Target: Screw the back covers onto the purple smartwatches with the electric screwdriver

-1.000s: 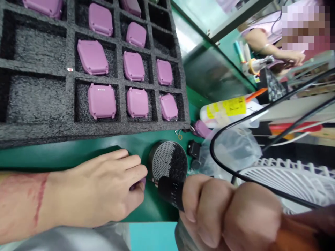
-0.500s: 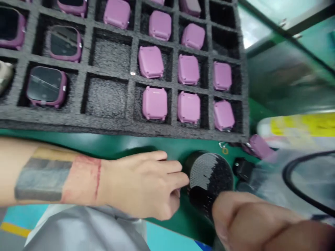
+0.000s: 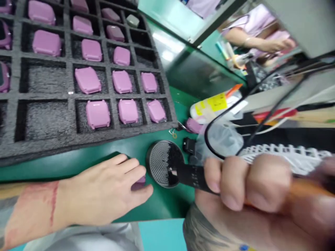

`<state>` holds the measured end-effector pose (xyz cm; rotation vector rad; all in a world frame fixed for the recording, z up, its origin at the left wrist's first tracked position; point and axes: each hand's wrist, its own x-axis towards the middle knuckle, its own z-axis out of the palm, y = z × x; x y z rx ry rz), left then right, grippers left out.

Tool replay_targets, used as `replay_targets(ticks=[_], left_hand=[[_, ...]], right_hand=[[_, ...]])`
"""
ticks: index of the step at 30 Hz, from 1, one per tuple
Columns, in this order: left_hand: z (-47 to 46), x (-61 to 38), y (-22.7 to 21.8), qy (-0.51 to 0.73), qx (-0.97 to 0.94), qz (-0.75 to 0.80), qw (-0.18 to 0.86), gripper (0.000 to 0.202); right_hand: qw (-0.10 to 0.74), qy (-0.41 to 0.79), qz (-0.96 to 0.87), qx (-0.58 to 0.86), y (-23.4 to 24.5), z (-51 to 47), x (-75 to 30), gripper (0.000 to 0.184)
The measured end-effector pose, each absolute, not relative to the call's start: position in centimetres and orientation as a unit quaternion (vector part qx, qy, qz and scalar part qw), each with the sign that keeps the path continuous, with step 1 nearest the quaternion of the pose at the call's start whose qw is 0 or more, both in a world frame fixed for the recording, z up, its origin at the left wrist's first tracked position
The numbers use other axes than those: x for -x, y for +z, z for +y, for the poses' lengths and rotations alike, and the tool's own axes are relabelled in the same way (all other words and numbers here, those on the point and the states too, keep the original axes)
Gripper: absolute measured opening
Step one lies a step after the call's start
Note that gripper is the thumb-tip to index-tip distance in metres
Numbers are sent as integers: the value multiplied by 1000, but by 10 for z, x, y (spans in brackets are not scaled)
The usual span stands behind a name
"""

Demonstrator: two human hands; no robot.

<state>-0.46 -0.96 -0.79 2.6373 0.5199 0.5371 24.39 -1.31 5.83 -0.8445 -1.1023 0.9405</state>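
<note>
My left hand [image 3: 104, 191] lies low over the green table with its fingers curled round a purple watch case [image 3: 138, 183], mostly hidden beneath them. In the right foreground my right hand [image 3: 246, 195] is wrapped round a black tool with an orange part [image 3: 195, 177]; blur hides its exact kind. The tool's black end points left, over or at a round black dish [image 3: 150, 162] with a dotted grey surface. Whether it touches the dish I cannot tell. Behind my left hand is a black foam tray [image 3: 125, 134] holding purple watch cases [image 3: 98, 113] in its compartments.
A white bottle with a yellow label [image 3: 210, 104], another purple case [image 3: 193, 125] and a small black block [image 3: 188, 145] stand beyond the dish. Clear plastic [image 3: 222, 137] and a looping black cable [image 3: 209, 127] lie to the right. Another person's arm [image 3: 251, 40] shows behind the partition.
The view has swung right, so the tray and my left hand appear farther left. My right hand has turned, and the black tool now shows over the dish.
</note>
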Motion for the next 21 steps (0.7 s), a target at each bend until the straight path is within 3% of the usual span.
replay_targets(ticks=[5, 11, 21], left_hand=[[-8, 11, -2, 159, -951, 135, 226, 11], [-9, 10, -2, 249, -917, 177, 255, 23], [-11, 7, -3, 271, -912, 211, 224, 16]], right_hand=[[675, 421, -479, 371, 51, 3, -250, 17], [681, 412, -486, 361, 39, 1, -244, 22], [678, 409, -492, 361, 37, 7, -244, 21]])
